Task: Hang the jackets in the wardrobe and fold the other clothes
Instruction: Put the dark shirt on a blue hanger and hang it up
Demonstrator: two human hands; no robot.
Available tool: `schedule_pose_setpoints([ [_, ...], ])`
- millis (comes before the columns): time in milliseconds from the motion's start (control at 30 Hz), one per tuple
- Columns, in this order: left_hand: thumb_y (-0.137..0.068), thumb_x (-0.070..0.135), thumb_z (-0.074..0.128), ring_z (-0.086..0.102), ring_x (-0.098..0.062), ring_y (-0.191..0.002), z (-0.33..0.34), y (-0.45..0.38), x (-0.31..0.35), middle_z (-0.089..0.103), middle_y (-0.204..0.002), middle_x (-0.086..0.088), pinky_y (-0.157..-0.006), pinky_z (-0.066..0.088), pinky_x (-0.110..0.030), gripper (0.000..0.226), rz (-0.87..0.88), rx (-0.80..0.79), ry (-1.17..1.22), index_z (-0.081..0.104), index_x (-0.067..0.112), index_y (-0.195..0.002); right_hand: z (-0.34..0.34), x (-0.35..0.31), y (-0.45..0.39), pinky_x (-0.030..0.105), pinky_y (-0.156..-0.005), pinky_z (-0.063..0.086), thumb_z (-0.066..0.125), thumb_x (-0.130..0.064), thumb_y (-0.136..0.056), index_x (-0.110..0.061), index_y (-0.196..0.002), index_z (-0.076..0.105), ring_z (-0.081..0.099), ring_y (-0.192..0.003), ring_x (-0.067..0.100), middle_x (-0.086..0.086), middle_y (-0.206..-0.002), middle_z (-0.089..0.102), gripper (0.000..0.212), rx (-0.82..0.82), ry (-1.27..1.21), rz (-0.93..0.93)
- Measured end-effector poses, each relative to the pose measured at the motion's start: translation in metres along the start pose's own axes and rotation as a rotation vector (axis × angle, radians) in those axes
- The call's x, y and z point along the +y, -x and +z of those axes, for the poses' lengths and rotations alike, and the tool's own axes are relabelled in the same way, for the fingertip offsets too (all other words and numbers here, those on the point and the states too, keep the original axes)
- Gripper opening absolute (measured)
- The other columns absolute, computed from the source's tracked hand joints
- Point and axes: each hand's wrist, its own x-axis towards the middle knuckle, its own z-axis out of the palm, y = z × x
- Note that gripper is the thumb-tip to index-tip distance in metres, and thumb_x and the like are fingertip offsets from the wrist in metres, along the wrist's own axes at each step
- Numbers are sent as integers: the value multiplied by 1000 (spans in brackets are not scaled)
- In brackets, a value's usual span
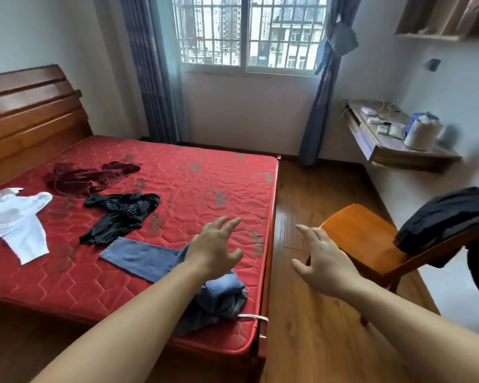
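Note:
Blue jeans (pixel 147 259) lie on the near right part of the red mattress (pixel 210 172), one leg spread flat, the rest bunched near the corner. A black garment (pixel 122 214), a dark red garment (pixel 89 178) and a white shirt (pixel 14 217) lie further left. A dark jacket (pixel 448 219) hangs over the back of the wooden chair (pixel 357 233). My left hand (pixel 213 244) hovers open above the jeans. My right hand (pixel 324 258) is open over the floor between bed and chair, holding nothing.
A wooden headboard (pixel 31 111) stands at the left. A wall-mounted shelf (pixel 398 150) with a white roll and small items is at the right. Window with blue curtains (pixel 155 78) at the back. Wooden floor (pixel 310 327) runs between bed and chair.

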Motion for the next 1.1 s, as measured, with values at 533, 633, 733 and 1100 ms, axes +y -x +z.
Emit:
schedule_pose_setpoints([
  [533,-84,42,59,28,-18,-141,102,-157,202,27,-156,8,-111,35,-45,74,221,-76,15,23,41,-149,-71,219,-67,40,-101,47,58,-48,-89,-33,-150,15,41,-133,20,-3,-154,28,76,71,6,195],
  [633,-84,44,57,28,-19,-141,120,-177,225,27,-157,8,-110,37,-45,74,256,-98,44,23,41,-149,-71,243,-79,39,-99,47,57,-48,-89,-32,-150,15,43,-131,20,-3,-153,29,75,68,0,221],
  [733,-85,44,57,28,-20,-141,140,-197,252,26,-157,7,-109,35,-43,74,317,-124,55,21,42,-149,-76,268,-80,38,-97,48,56,-50,-89,-32,-150,16,44,-131,20,-3,-153,30,75,66,33,298],
  [1100,-87,48,57,26,-25,-143,188,-273,395,27,-157,8,-105,41,-45,70,613,-204,72,23,42,-148,-149,383,-61,38,-89,49,55,-45,-88,-33,-147,17,45,-125,23,-2,-150,29,71,158,116,614],
])
